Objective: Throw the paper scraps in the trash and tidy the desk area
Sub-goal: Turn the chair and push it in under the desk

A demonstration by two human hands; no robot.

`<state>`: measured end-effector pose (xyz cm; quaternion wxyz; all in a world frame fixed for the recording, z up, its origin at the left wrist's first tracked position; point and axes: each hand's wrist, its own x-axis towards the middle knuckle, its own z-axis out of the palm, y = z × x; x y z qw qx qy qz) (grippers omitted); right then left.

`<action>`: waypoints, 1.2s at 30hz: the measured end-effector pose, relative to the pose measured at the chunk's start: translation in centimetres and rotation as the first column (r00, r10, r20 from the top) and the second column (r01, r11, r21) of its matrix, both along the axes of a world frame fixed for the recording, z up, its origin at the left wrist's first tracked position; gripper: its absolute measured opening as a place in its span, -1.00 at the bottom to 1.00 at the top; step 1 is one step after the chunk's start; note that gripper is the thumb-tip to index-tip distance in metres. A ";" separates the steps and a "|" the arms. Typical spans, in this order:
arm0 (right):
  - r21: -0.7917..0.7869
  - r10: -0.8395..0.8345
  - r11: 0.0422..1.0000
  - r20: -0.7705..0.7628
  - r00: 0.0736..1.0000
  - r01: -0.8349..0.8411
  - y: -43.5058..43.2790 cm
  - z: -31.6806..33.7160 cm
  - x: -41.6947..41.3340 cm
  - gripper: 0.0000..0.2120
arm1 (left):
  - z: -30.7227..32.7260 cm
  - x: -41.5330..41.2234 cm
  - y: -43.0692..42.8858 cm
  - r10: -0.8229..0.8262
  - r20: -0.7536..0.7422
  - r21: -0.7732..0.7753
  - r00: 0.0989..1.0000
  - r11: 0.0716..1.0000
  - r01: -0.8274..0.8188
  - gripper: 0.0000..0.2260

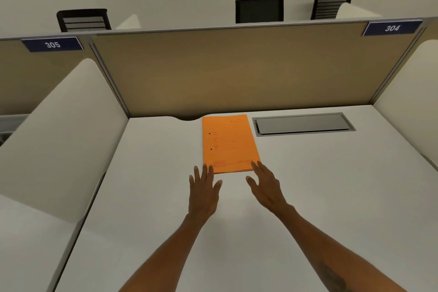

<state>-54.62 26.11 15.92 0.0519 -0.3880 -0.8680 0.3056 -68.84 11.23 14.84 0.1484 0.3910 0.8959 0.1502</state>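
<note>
Two-handed work at this moment: reaching forward over the white desk point(151, 208), stretching both forearms out from its near edge. Holding the left hand point(203, 187) palm down, fingers straight and fanned, gripping nothing. Holding the right hand point(265, 185) the same way: flat, spread, with nothing in it. Laying the left fingertips over the near-left corner of the orange folder point(228, 144) and the right fingertips over its near-right corner. Not managing to tell from this angle whether pressing on the cover or hovering just above it.

Facing the folder's short near edge, and finding it flat on the desk straight ahead, just beyond both palms, with its long axis running away toward the partition point(237, 71). Finding neither hand clearly nearer, each bracketing its own corner about evenly. Judging the coming move to be a push or a squaring-up along that long axis, or a lift from the near corners. Either way, needing both hands working together to avoid skewing the folder.

Seeing no paper scraps on the desktop and no trash bin in view.

Looking farther back: noting a closed metal hatch point(302, 123) sunk into the desk just right of the folder's far end, blue plates reading 305 point(52, 44) and 304 point(392, 28) on the partition's top corners, and dark chair backs point(259, 9) beyond.
</note>
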 end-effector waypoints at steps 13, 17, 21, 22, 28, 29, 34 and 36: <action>0.205 0.015 0.978 0.107 0.994 -0.037 -11.2 4.6 5.6 -0.40 | 5.8 7.1 -9.5 -0.071 -0.234 -0.079 0.970 0.995 0.054 -0.21; 0.220 0.007 0.975 0.114 0.993 -0.033 -13.8 5.9 7.3 -0.41 | 7.2 9.0 -11.8 -0.090 -0.266 -0.063 0.960 0.995 0.076 -0.16; 0.253 0.006 0.967 0.110 0.994 -0.034 -16.1 7.0 8.8 -0.42 | 8.2 10.7 -14.1 -0.088 -0.285 -0.040 0.954 0.996 0.080 -0.16; 0.265 0.004 0.964 0.111 0.994 -0.033 -16.8 7.3 9.4 -0.42 | 8.4 11.3 -14.6 -0.085 -0.291 -0.034 0.953 0.996 0.079 -0.16; 0.291 -0.009 0.956 0.145 0.989 -0.035 -20.0 8.4 12.7 -0.42 | 9.2 14.8 -17.5 -0.077 -0.274 0.000 0.959 0.997 0.080 -0.15; 0.294 -0.008 0.955 0.155 0.988 -0.038 -20.4 8.6 13.2 -0.41 | 9.3 15.2 -17.9 -0.082 -0.276 -0.001 0.958 0.996 0.085 -0.16; 0.319 -0.028 0.947 0.174 0.984 -0.029 -22.1 9.6 15.4 -0.41 | 10.4 16.9 -19.6 -0.109 -0.327 -0.054 0.939 0.994 0.097 -0.21; 0.318 -0.036 0.948 0.176 0.984 -0.023 -22.8 10.2 16.3 -0.41 | 10.9 17.9 -20.4 -0.130 -0.339 -0.072 0.932 0.991 0.112 -0.20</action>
